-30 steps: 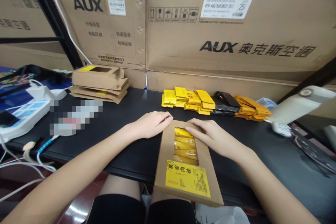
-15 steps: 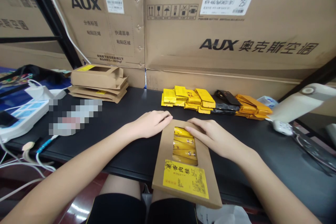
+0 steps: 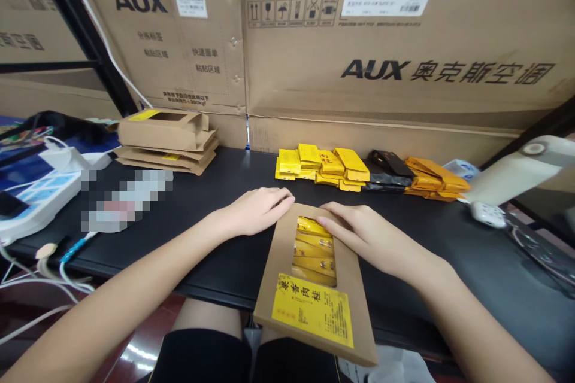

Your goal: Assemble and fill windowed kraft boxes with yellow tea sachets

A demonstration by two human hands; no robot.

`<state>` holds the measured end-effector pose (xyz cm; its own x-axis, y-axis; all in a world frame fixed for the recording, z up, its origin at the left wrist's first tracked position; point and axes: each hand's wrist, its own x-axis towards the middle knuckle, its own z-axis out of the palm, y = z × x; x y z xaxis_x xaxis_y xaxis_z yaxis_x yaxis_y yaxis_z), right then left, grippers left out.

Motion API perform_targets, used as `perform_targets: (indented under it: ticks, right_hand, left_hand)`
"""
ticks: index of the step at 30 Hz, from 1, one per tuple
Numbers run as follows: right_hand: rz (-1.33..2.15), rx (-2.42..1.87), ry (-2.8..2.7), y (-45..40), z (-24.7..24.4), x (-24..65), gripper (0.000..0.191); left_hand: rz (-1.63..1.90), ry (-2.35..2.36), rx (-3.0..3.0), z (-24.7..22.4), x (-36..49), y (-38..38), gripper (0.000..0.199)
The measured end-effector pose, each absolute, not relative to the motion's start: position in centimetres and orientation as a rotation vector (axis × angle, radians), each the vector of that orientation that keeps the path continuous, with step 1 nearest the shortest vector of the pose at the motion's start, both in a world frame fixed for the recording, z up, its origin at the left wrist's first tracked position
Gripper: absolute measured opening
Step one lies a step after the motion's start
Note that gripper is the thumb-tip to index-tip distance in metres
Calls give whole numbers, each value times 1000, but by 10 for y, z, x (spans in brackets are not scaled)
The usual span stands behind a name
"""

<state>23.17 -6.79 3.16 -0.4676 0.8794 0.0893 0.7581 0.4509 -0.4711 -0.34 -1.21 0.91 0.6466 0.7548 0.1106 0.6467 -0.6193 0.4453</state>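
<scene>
A kraft paper box (image 3: 350, 280) with a cutout window lies in front of me, its near end reaching past the table edge. Through the window show several yellow packets (image 3: 313, 251). A yellow label (image 3: 312, 311) with dark lettering covers the near part of its top. My left hand (image 3: 258, 212) is closed at the far left corner, fingers bent at the box's edge. My right hand (image 3: 371, 228) grips the far right side, its thumb over the window's corner; the other fingertips are partly hidden.
Flattish kraft boxes (image 3: 166, 134) are stacked at the back left. Yellow packets (image 3: 314, 163), black packets (image 3: 389, 173) and orange packets (image 3: 435, 179) line the back. A power strip (image 3: 40, 191) with cables is at left; a pale bottle (image 3: 512, 173) lies at right. Large cartons (image 3: 381, 102) stand behind.
The near end of the box has shifted slightly left and toward me. Both hands keep their places on it, and the view has moved a little.
</scene>
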Motion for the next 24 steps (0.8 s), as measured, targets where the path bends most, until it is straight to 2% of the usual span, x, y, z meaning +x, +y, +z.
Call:
perform_targets:
  ticks: [24]
  right_hand:
    - [516, -1356, -2322, -61, 29, 230, 40]
  left_hand:
    - [498, 1013, 2473, 12, -2, -13, 45]
